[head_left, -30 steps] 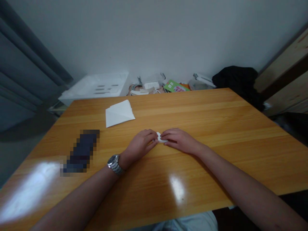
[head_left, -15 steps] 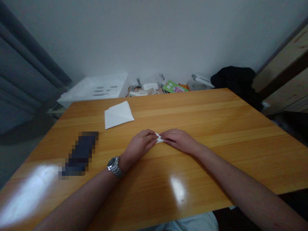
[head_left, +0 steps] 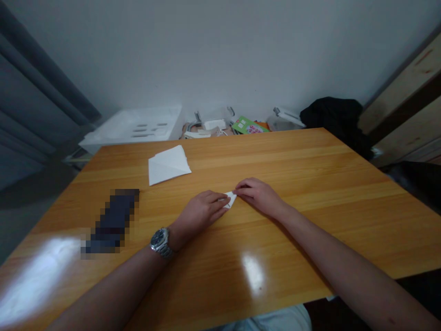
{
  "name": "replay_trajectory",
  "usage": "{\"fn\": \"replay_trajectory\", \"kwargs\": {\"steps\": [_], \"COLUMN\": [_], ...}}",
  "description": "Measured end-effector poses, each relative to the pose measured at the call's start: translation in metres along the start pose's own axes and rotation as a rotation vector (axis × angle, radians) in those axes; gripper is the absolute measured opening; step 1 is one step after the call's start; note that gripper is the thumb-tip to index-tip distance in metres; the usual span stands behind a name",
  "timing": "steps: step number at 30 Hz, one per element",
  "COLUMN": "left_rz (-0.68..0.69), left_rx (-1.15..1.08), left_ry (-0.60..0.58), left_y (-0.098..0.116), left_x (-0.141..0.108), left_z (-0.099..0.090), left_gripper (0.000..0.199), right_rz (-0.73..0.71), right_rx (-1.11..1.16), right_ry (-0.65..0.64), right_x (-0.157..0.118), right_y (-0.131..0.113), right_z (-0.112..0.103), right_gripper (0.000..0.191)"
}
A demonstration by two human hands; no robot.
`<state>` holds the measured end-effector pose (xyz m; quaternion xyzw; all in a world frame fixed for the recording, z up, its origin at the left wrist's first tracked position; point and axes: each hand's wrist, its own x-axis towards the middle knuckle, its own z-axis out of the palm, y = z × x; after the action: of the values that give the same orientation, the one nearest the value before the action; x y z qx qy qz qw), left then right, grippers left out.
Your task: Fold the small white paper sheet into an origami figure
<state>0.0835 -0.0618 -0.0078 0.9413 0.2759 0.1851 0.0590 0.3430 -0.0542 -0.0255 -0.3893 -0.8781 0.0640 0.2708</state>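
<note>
A small folded white paper (head_left: 230, 199) lies on the wooden table (head_left: 275, 161) in front of me. My left hand (head_left: 203, 210), with a metal watch (head_left: 161, 242) on the wrist, holds its left side, fingers resting over it. At the paper's upper right corner, the fingertips of my right hand (head_left: 258, 195) are pinched together on the edge. Part of the paper is hidden under my left fingers.
Stacked white sheets (head_left: 168, 165) lie at the back left of the table. A dark pixelated object (head_left: 115, 220) is nearer on the left. Behind the table are a white tray (head_left: 138, 124), a green booklet (head_left: 246, 125) and black cloth (head_left: 332, 115).
My right fingers have moved from the middle of the paper to its upper right corner, so more of it shows. The paper looks turned, and my left hand has shifted slightly.
</note>
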Motion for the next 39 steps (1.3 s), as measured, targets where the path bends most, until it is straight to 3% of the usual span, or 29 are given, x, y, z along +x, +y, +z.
{"fn": "replay_trajectory", "kwargs": {"steps": [13,22,39], "left_rz": [-0.052,0.014,0.027], "left_rx": [0.085,0.069,0.043], "left_ry": [-0.067,-0.102,-0.160], "left_y": [0.014,0.013,0.013], "left_x": [0.000,-0.003,0.000], "left_z": [0.003,0.001,-0.002], "left_gripper": [0.036,0.042,0.043], "right_rz": [-0.048,-0.037,-0.028], "right_rx": [0.065,0.039,0.092], "right_ry": [-0.099,-0.220,-0.208], "right_x": [-0.006,-0.008,-0.008], "right_y": [-0.004,-0.002,0.001], "right_z": [-0.013,-0.016,-0.014], "right_gripper": [0.033,0.040,0.040]}}
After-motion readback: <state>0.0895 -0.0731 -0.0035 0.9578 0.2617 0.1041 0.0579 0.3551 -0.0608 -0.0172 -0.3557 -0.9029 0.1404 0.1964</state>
